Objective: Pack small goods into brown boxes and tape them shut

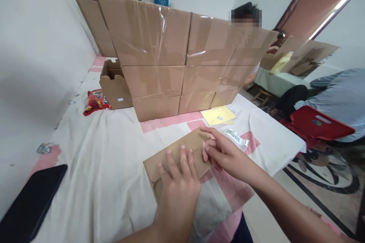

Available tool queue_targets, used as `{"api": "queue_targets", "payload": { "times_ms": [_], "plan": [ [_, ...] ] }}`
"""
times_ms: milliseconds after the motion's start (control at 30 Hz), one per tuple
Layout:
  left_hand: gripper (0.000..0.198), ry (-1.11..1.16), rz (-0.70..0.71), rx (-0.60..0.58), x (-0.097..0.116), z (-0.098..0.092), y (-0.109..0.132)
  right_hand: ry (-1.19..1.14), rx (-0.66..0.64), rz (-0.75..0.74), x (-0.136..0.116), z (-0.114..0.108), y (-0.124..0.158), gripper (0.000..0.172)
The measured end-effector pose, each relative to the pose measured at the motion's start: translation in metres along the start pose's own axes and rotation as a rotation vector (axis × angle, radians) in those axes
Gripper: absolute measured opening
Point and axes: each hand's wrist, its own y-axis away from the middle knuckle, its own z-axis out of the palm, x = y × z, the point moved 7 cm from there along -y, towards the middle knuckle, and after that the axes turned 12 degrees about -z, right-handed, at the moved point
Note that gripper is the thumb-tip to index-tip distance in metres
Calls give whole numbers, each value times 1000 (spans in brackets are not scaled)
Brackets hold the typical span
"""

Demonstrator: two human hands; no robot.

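Observation:
A flat, folded brown paper packet (pixel 173 148), like an envelope, lies on the cloth-covered table in front of me. My left hand (pixel 178 182) rests on it palm down, fingers spread, and covers part of its near side. At the packet's right end is my right hand (pixel 218 148). Its index finger stretches along the far right corner, while the thumb presses against the other, curled fingers. A thin whitish sliver shows by those fingers, too small to name. Just beyond my right hand sits a white tape dispenser (pixel 236 138), partly hidden by it.
A taped cardboard wall (pixel 159 45) stands across the table, with a yellow sheet (pixel 219 115) at its foot. Left are an open cardboard box (pixel 118 91), a red snack packet (pixel 96 100) and a black phone (pixel 35 201). People sit beyond the wall and near a red chair (pixel 322 123).

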Motion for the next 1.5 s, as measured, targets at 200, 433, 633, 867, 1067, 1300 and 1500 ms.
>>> {"api": "queue_targets", "payload": {
  "times_ms": [200, 433, 633, 867, 1067, 1300, 1500],
  "plan": [
    [48, 41, -76, 107, 7, -9, -2, 30, -38, 321, 11, -2, -20, 57],
    [46, 84, -37, 8, 5, -9, -1, 82, -23, 503, 12, 7, -28, 91],
    [45, 41, -83, -22, 6, -15, -6, 143, -37, 579, 5, 12, -29, 96],
    [43, -19, -35, 92, 7, -15, -2, 265, -49, 597, 2, 14, -31, 100],
    [42, -42, -37, 87, 4, -16, -4, 395, -124, 671, 0, 16, -35, 104],
    [45, -15, -50, 69, 2, -17, -2, 630, -232, 631, -6, 4, -26, 101],
    [45, 89, -73, -2, 0, -11, -1, 1159, -355, 391, -14, -41, -12, 99]
  ]
}}
